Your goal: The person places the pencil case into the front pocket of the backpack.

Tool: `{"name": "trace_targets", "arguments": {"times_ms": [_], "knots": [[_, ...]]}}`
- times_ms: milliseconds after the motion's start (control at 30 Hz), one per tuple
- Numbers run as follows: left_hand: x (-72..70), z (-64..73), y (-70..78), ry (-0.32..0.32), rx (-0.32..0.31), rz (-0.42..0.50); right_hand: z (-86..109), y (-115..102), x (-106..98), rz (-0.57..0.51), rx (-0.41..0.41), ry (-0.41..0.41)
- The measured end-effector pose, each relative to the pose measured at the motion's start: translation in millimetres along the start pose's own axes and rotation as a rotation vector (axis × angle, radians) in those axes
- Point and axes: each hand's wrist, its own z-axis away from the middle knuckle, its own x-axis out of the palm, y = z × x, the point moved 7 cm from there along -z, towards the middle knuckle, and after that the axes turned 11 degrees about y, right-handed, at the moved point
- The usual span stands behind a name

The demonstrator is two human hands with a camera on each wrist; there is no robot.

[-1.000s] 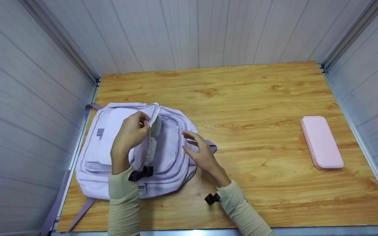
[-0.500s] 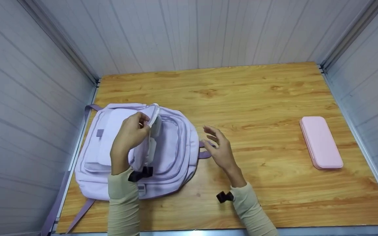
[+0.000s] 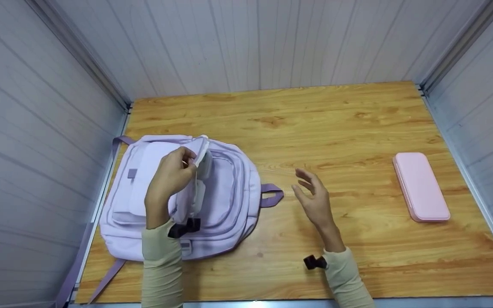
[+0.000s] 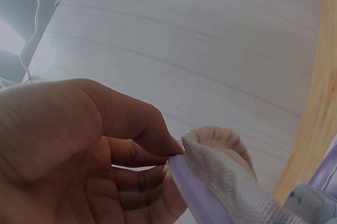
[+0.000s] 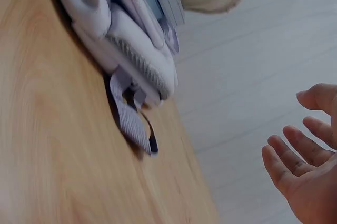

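Observation:
A lilac backpack (image 3: 248, 201) lies flat at the left of the table, its front pocket open. My left hand (image 3: 170, 173) pinches the edge of the pocket flap (image 3: 202, 154) between thumb and fingertips and holds it raised. The left wrist view shows this flap edge (image 4: 202, 195) closely, with pale lining beside it. Pale box-like items (image 3: 205, 166) show under the flap; their kind is unclear. My right hand (image 3: 315, 201) hovers right of the backpack's handle loop (image 3: 272, 203), fingers loosely bent and apart, holding nothing. A pink oblong case (image 3: 422, 187) lies farther right.
The wooden table (image 3: 336, 128) is bounded by pale panel walls (image 3: 246, 42) at the back and both sides. Purple straps (image 3: 108, 280) trail from the backpack toward the table's front left corner.
My right hand has moved right, from above the backpack's edge to over the bare wood beyond the handle loop. My left hand keeps holding the flap in the same place.

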Motion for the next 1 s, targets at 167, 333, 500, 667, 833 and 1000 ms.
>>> {"name": "trace_targets", "arguments": {"times_ms": [167,333,500,667,833,1000], "knots": [[-1.6,0.9,1.2,0.017,0.007,-0.003,-1.5,2.9,-24.8,0.026,-0.026,0.051],[-1.6,1.3,0.9,0.016,0.009,0.0,-3.4,4.4,-47.8,0.056,-0.015,0.096],[-2.0,1.3,0.2,0.016,0.007,0.002,-3.5,6.9,-70.3,0.08,0.015,0.148],[-3.2,1.1,1.3,0.023,0.01,-0.003,0.0,8.6,-90.0,0.111,-0.005,0.204],[-3.2,1.4,1.4,0.024,0.014,-0.004,4.7,11.4,-109.4,0.155,-0.025,0.27],[-3.4,2.0,0.2,0.029,0.014,-0.004,11.1,16.2,-134.2,0.17,0.019,0.369]]}}
